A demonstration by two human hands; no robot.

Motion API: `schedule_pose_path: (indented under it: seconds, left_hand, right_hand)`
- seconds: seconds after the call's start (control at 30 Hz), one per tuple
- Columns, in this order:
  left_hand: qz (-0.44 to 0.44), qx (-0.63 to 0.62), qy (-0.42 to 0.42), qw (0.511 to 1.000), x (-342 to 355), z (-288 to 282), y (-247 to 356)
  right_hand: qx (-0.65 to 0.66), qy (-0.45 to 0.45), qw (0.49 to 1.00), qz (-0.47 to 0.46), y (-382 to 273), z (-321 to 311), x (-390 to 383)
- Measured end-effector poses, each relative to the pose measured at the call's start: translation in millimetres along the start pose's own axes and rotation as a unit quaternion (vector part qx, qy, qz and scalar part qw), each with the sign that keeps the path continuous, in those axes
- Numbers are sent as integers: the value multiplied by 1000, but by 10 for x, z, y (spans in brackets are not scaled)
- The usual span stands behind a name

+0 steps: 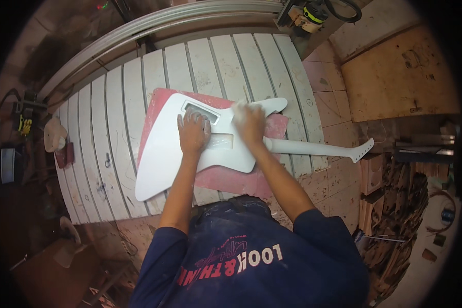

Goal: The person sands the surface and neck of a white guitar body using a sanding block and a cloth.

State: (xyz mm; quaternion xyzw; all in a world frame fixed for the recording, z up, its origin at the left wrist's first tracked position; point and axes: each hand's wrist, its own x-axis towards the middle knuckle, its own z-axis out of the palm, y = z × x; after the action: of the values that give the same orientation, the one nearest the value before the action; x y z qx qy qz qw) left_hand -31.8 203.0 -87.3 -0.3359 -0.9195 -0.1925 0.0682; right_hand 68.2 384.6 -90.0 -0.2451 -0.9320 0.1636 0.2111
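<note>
An angular white electric guitar (pixel 161 149) lies flat, its neck stretching to the right and its headstock having a row of small holes. My left hand (pixel 194 132) rests on the body with its fingers spread, at the edge of a rectangular cavity (pixel 209 115), pressing it down. My right hand (pixel 252 128) is blurred by motion on the body near the upper horn. Its fingers close on a pale, crumpled wad (pixel 239 107), cloth or paper; I cannot tell which. Whitish dust coats the left fingertips. A pink sheet (pixel 220 178) lies under the guitar.
The slatted white table (pixel 108 154) has a metal rail (pixel 169 19) along its far side. A power tool (pixel 313 14) is mounted at the far right. A wooden board (pixel 400 77) stands on the right, above stacked wood pieces (pixel 395 210). A beige cap-like object (pixel 55 134) sits at the left edge.
</note>
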Motion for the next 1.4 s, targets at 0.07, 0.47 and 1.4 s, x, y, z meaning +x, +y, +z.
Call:
schedule_pose_path:
  seconds: [0.07,0.47,1.4]
  left_hand:
    - [-8,1,11,1000,-27,31,-86]
    - [47,-53,-10,997,-59,-47,-213]
    - [73,-50,-65,994,-7,-233,14]
  right_hand:
    - [18,-82,995,-46,-423,-149,-316]
    - [-10,-5,1000,16,-526,12,-144]
    - [-37,26,998,38,-181,-283,-1167]
